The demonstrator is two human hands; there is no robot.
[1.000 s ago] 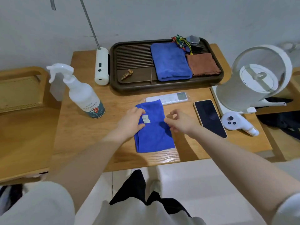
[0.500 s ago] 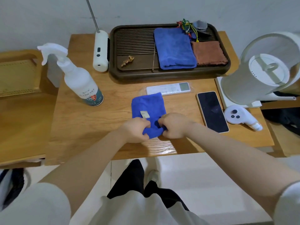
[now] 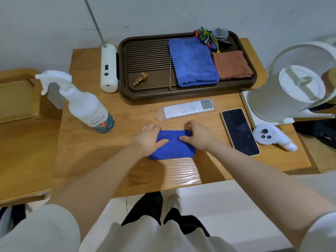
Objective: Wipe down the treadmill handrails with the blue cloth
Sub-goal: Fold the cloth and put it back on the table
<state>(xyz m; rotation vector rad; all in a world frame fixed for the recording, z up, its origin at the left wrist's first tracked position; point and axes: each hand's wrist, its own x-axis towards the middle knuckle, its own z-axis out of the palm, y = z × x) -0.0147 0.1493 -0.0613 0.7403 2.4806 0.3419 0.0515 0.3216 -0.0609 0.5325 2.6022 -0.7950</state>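
Wooden desk (image 3: pixel 87 160) against a pale grey wall, white floor below its near edge. Blue cloth (image 3: pixel 172 145) folded small, mid-desk toward the near edge. Left hand (image 3: pixel 150 138) and right hand (image 3: pixel 197 136) both gripping the cloth, fingers curled over its ends. Spray bottle (image 3: pixel 85 106) at the left edge; dark tray (image 3: pixel 151 95) along the far edge; phone (image 3: pixel 240 131) toward the right edge.
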